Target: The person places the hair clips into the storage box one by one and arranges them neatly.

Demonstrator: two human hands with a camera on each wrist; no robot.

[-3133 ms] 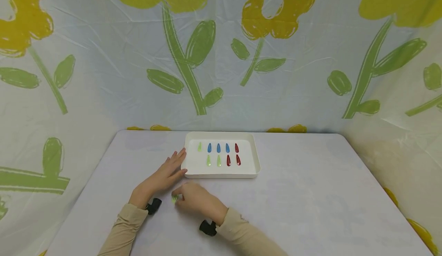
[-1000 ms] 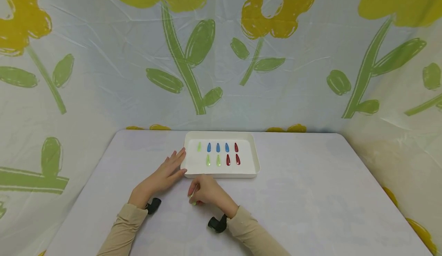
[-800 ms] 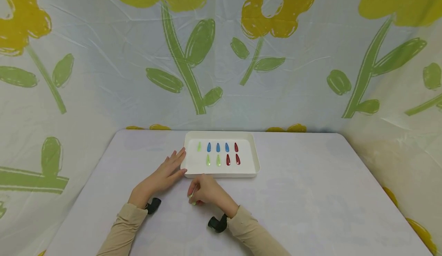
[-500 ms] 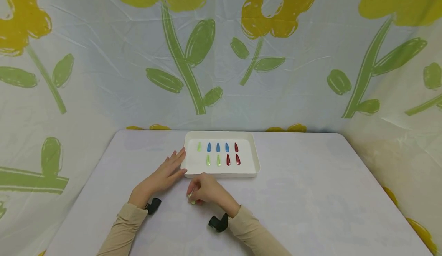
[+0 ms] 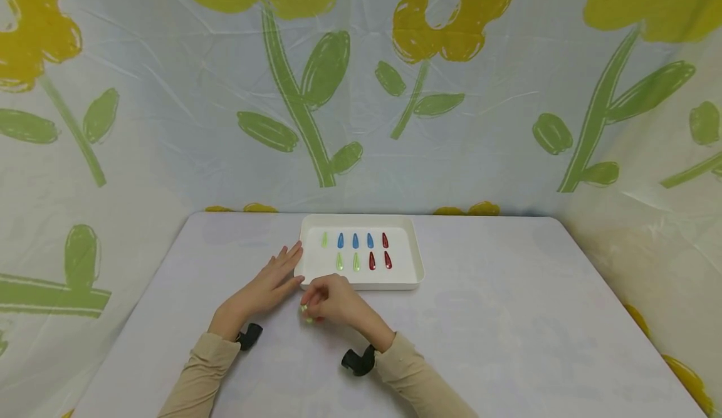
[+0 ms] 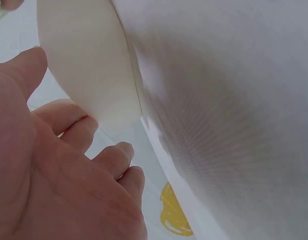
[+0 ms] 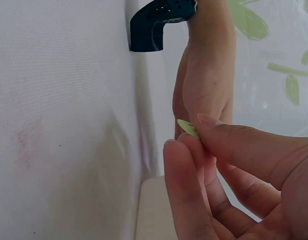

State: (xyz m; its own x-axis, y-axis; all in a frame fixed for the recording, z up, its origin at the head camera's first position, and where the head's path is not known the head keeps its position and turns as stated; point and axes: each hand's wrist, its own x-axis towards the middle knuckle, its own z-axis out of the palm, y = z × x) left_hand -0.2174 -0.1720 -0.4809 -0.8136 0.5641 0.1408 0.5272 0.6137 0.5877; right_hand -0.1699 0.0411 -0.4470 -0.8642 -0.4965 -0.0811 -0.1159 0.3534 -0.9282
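Observation:
My right hand point(image 5: 336, 300) pinches a light green hair clip point(image 7: 187, 128) between thumb and fingers, just in front of the white tray point(image 5: 361, 286). Much of that clip is hidden by the fingers. With fingers straight, my left hand point(image 5: 271, 286) touches the tray's left end; the left wrist view shows its fingers against the tray wall point(image 6: 89, 55). Lying in the tray's back row are a green clip point(image 5: 324, 240), three blue clips point(image 5: 355, 241) and a red clip point(image 5: 385, 240). Two green clips point(image 5: 339, 261) and two red clips point(image 5: 372, 261) form the front row.
The tray stands near the back edge of a pale cloth-covered table point(image 5: 496, 318). Behind and beside the table hangs a flower-print curtain point(image 5: 451, 173). Each wrist wears a black camera mount, the right one point(image 5: 358, 361) close to the tabletop.
My right hand has moved right with the green hair clip, then forward toward the tray's front wall and slightly left. My left hand stays at the tray's end; the clips in the tray have not moved.

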